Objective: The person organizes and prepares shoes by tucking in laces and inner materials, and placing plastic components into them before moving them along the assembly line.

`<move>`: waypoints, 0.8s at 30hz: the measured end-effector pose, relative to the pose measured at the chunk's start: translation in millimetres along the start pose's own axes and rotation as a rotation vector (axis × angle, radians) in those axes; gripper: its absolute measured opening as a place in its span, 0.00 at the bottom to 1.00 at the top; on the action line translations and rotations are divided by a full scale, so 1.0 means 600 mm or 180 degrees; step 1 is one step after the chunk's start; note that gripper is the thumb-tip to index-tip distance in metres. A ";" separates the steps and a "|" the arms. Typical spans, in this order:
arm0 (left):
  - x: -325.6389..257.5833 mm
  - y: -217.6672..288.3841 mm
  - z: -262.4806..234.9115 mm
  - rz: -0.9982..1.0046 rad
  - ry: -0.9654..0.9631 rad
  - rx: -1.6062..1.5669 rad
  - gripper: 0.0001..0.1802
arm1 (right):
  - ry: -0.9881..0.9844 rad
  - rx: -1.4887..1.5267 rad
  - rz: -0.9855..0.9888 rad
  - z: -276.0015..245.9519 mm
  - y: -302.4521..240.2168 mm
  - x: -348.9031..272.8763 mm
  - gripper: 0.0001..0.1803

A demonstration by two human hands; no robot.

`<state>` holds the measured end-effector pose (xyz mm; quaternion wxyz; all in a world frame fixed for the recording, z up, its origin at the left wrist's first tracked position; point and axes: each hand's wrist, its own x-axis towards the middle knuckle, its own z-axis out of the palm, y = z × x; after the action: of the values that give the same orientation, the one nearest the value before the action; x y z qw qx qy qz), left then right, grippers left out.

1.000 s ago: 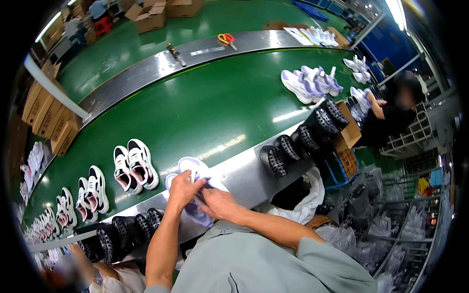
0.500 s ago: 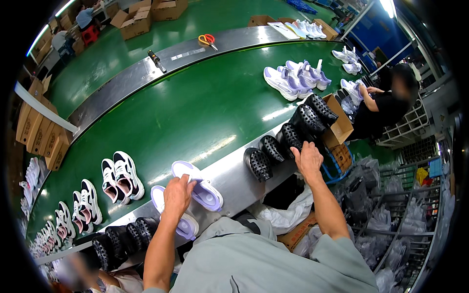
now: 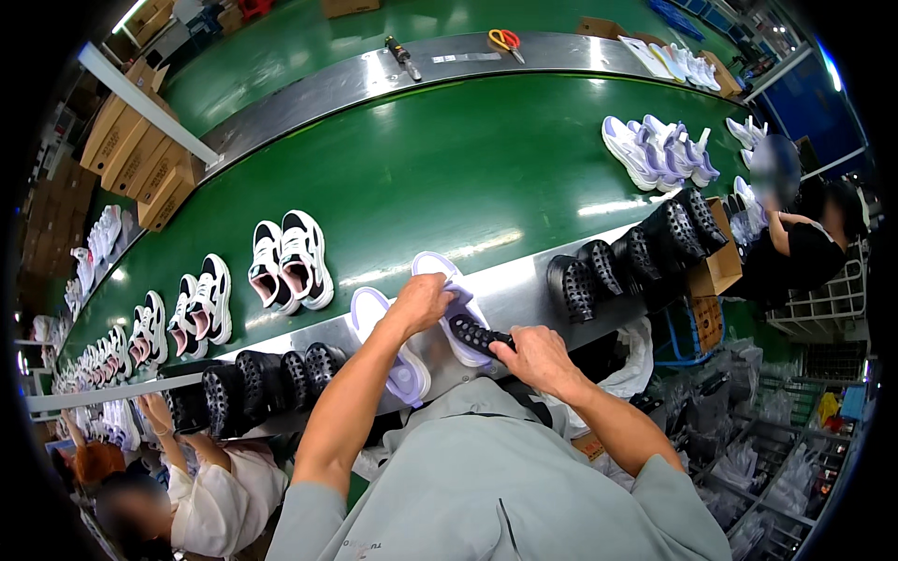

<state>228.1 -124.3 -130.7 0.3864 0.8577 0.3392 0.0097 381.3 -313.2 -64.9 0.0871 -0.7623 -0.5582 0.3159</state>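
My left hand is closed on the upper of a white and lavender sneaker at the steel edge of the bench. In my right hand is a black, perforated shoe tree. Its front end sits at the sneaker's opening; how far inside it reaches is hidden. The matching sneaker lies just to the left, partly under my left forearm. Several similar black shoe trees stand in a row along the edge to the right.
More black shoe trees line the edge at left. Black and white sneakers stand on the green belt, with white and lavender ones at far right. Scissors lie on the far steel ledge. Co-workers sit on both sides.
My right hand has left the row of shoe trees and come to the sneaker, now holding one shoe tree. My left hand stays on the sneaker. The view has shifted left.
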 end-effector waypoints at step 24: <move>-0.106 0.088 0.082 0.0764 0.2198 0.0983 0.38 | 0.0817 -0.0407 0.0247 0.113 0.085 0.145 0.26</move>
<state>223.3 -218.9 -114.0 0.1121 0.8855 0.3440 0.2915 398.0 -267.4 -176.4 0.0967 -0.8214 -0.5316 0.1828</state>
